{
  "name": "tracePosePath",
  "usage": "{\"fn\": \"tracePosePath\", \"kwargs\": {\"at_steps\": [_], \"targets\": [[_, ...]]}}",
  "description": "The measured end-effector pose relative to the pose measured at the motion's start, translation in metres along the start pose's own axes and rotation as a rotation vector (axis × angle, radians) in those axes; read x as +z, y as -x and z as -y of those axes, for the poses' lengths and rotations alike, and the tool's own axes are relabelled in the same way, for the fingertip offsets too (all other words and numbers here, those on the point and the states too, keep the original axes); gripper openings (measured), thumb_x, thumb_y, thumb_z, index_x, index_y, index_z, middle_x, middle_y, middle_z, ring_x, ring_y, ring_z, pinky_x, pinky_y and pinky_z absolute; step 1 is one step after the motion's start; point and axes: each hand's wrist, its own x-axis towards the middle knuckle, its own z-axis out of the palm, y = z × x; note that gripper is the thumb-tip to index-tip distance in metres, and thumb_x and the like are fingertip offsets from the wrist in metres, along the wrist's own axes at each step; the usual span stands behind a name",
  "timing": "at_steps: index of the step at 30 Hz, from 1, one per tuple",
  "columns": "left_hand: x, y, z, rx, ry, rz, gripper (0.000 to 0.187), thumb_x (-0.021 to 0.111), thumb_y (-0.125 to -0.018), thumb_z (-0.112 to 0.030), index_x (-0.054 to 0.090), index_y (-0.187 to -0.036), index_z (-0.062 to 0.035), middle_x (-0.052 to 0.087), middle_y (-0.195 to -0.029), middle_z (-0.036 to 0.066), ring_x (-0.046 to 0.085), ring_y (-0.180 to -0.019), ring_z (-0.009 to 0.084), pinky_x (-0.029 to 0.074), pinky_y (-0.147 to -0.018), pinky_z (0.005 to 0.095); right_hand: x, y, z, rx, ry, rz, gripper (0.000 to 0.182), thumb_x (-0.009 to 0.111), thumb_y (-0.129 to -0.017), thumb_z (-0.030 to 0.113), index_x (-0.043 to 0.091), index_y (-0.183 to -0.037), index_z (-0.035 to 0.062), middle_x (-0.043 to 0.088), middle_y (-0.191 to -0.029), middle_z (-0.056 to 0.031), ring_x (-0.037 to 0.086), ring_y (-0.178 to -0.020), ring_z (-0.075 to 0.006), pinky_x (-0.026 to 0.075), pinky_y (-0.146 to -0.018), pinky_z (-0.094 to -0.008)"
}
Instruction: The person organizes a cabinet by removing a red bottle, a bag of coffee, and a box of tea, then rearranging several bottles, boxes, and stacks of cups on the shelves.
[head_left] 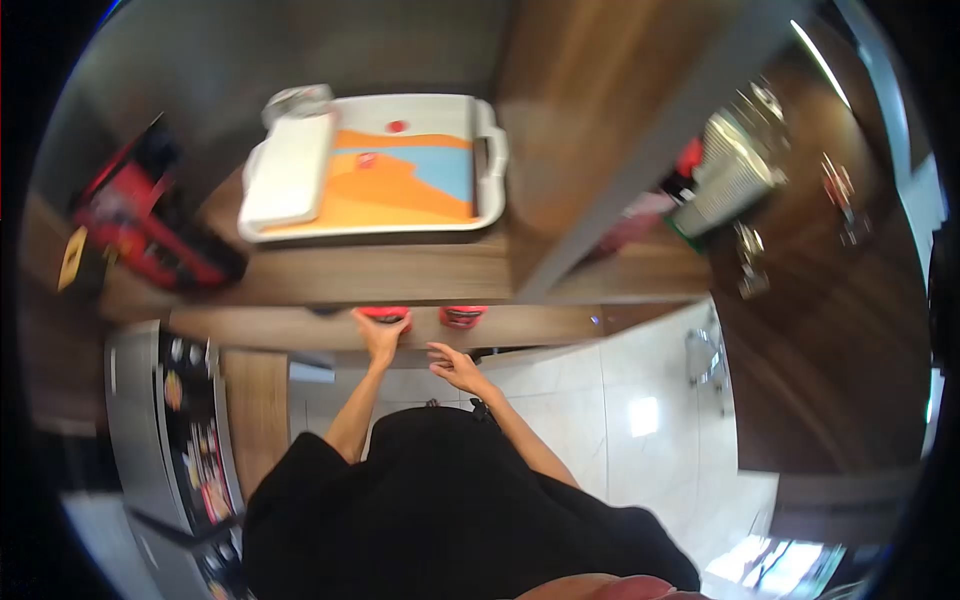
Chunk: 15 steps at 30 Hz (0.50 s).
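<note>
Two small red round items sit side by side at the front edge of a wooden counter (400, 275). My left hand (381, 337) reaches up and its fingers close on the left red item (385, 314). Just to the right and lower, my right hand (455, 366) hovers with fingers spread, a little short of the right red item (462, 316), holding nothing. Farther back on the counter stands a white handled tray (487, 150) lined with orange and blue paper, with a white flat packet (290, 170) lying on its left side.
A red and black machine (150, 230) stands at the counter's left end. A stack of clear cups (735, 175) and red items sit to the right behind a grey post (640, 160). A display case (190, 430) stands at lower left, pale tiled floor (620, 420) below.
</note>
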Motion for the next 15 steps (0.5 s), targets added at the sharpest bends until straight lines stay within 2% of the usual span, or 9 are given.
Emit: {"fn": "tracePosePath", "kwargs": {"at_steps": [1,3,6,9,10,11,13,14,15], "targets": [[0.009,0.001,0.019,0.083,-0.024,-0.007,0.101,0.098,-0.055,-0.037,0.041,-0.126,0.0056,0.063,-0.115,0.024,0.062,-0.106,0.037,0.05,-0.091,0.0455,-0.002,0.004,-0.001,-0.02,-0.034,-0.036,0.055,0.068,-0.094,0.016,0.047,-0.145,0.0149,0.066,-0.128,-0.0119,0.066,-0.111,-0.0224,0.052,-0.098,-0.0375],[-0.007,0.001,-0.021,0.062,-0.029,0.108,0.096,0.096,-0.059,-0.037,0.043,-0.127,0.0072,0.062,-0.119,0.025,0.062,-0.108,0.0359,0.049,-0.093,0.0445,-0.013,0.013,0.0,-0.043,-0.086,-0.093,0.048,0.067,-0.095,0.014,0.051,-0.141,0.0145,0.068,-0.125,-0.01,0.066,-0.11,-0.0202,0.052,-0.096,-0.0356],[-0.008,-0.008,-0.017,0.046,0.172,0.271,0.089,0.095,-0.063,-0.035,0.047,-0.125,0.0077,0.061,-0.122,0.025,0.061,-0.111,0.0349,0.048,-0.096,0.0437,-0.02,0.031,0.025,-0.046,-0.129,-0.131,0.043,0.068,-0.095,0.014,0.055,-0.136,0.0127,0.069,-0.122,-0.0083,0.066,-0.111,-0.0175,0.052,-0.094,-0.0329],[-0.004,-0.004,-0.014,0.022,0.162,0.233,0.086,0.094,-0.065,-0.031,0.048,-0.126,0.0083,0.06,-0.124,0.025,0.061,-0.111,0.0339,0.047,-0.098,0.0439,-0.043,0.06,0.06,-0.168,-0.07,-0.125,0.045,0.07,-0.093,0.015,0.054,-0.136,0.0101,0.069,-0.122,-0.0073,0.066,-0.111,-0.017,0.051,-0.095,-0.0332],[0.008,-0.001,0.013,0.072,0.189,0.161,0.09,0.094,-0.066,-0.033,0.046,-0.13,0.0086,0.061,-0.122,0.024,0.057,-0.118,0.0338,0.041,-0.104,0.0437,-0.055,0.072,0.075,-0.199,-0.061,-0.158,0.044,0.072,-0.091,0.015,0.057,-0.132,0.0083,0.071,-0.117,-0.0068,0.067,-0.108,-0.0173,0.052,-0.094,-0.0329],[0.012,0.006,0.026,0.096,0.122,0.07,0.092,0.094,-0.066,-0.034,0.045,-0.131,0.0086,0.061,-0.122,0.024,0.055,-0.121,0.0345,0.039,-0.106,0.044,-0.068,0.086,0.093,-0.263,0.09,-0.284,0.037,0.073,-0.089,0.012,0.064,-0.124,0.0068,0.073,-0.112,-0.0079,0.069,-0.1,-0.0173,0.053,-0.088,-0.0317],[0.016,0.026,0.035,0.147,-0.012,-0.112,0.095,0.093,-0.066,-0.038,0.044,-0.133,0.0087,0.061,-0.121,0.024,0.05,-0.127,0.0359,0.033,-0.11,0.0445,-0.091,0.112,0.111,-0.452,0.192,-0.766,0.023,0.072,-0.085,0.002,0.069,-0.108,0.0037,0.073,-0.099,-0.0087,0.068,-0.083,-0.0153,0.053,-0.076,-0.029],[0.006,0.041,0.019,0.174,-0.212,-0.169,0.08,0.088,-0.074,-0.034,0.046,-0.131,0.005,0.063,-0.109,0.019,0.049,-0.122,0.035,0.032,-0.106,0.0452,-0.106,0.126,0.12,-0.525,0.223,-1.037,0.019,0.071,-0.084,-0.001,0.07,-0.103,0.0026,0.073,-0.095,-0.0086,0.067,-0.078,-0.0143,0.053,-0.073,-0.0282],[0.001,0.057,0.003,0.173,-0.201,-0.126,0.072,0.085,-0.077,-0.03,0.048,-0.129,0.0034,0.062,-0.105,0.016,0.05,-0.116,0.0334,0.034,-0.103,0.0452,-0.127,0.137,0.132,-0.593,0.281,-1.215,0.014,0.069,-0.084,-0.005,0.066,-0.097,0.0018,0.069,-0.089,-0.0081,0.063,-0.073,-0.0131,0.051,-0.07,-0.0267]]}}
